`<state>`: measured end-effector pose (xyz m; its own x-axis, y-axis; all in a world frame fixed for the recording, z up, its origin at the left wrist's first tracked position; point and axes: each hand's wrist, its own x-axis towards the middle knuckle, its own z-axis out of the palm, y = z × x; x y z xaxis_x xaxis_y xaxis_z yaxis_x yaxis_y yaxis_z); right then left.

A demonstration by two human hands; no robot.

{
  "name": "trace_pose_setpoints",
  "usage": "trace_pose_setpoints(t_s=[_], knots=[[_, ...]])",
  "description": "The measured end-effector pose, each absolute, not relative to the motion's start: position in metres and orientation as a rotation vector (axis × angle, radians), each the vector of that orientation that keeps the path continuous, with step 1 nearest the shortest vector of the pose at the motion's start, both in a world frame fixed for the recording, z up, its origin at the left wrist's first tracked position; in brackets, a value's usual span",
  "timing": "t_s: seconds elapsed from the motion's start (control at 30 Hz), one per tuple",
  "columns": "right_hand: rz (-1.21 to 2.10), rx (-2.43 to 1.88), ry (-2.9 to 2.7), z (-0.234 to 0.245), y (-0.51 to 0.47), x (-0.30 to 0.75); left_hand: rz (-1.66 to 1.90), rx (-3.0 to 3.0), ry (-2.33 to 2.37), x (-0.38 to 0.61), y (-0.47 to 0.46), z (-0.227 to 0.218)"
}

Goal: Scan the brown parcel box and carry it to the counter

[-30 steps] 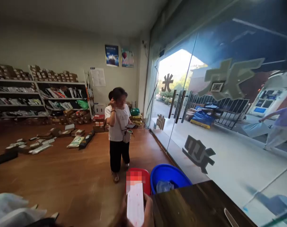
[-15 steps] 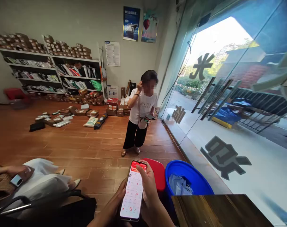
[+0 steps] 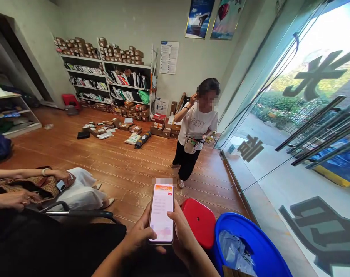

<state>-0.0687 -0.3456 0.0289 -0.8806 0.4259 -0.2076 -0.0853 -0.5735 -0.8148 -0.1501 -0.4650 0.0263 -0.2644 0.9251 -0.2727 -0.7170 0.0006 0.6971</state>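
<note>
A smartphone with a lit, mostly white screen and an orange band near its top is held upright between both hands. My left hand wraps its left side, the thumb lying over the lower left corner of the screen. Along the other edge my right hand grips the phone, its thumb at the right side of the screen. Most fingers are hidden behind the phone. Screen text is too blurred to read.
Beside my right arm are a red stool and a blue bin holding plastic bags. A person stands ahead near the glass door. Another person sits at left with a woven bag. Parcels lie before the shelves.
The view has turned left. The phone screen changed from an icon page to a paler page. My right thumb moved from the screen's top to its side; my left thumb came onto the screen.
</note>
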Motion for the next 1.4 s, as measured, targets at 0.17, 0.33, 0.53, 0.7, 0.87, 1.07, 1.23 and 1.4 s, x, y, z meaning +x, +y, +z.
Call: trace_pose_setpoints(t_s=[0.17,0.33,0.53,0.7,0.87,1.07,1.23,1.4], knots=[[2.552,-0.552,-1.244,0.024,-0.338,-0.064,1.608,0.359,0.946,-0.150,-0.459,0.026],[2.498,-0.574,-1.336,0.024,-0.338,-0.060,1.629,0.382,0.826,-0.149,-0.460,0.018],[2.415,-0.572,-1.428,0.026,-0.342,-0.054,1.640,0.388,0.795,-0.144,-0.464,0.015],[2.432,-0.540,-1.442,0.031,-0.345,-0.047,1.642,0.374,0.790,-0.140,-0.466,0.019],[2.545,-0.560,-1.282,0.024,-0.344,-0.047,1.624,0.356,0.807,-0.137,-0.470,0.024],[2.492,-0.526,-1.365,0.011,-0.344,-0.050,1.627,0.335,0.926,-0.131,-0.472,0.026],[2.488,-0.615,-1.185,0.013,-0.342,-0.059,1.575,0.363,1.000,-0.127,-0.470,0.025],[2.364,-0.704,-1.243,0.012,-0.336,-0.064,1.547,0.410,0.870,-0.127,-0.472,0.022]])
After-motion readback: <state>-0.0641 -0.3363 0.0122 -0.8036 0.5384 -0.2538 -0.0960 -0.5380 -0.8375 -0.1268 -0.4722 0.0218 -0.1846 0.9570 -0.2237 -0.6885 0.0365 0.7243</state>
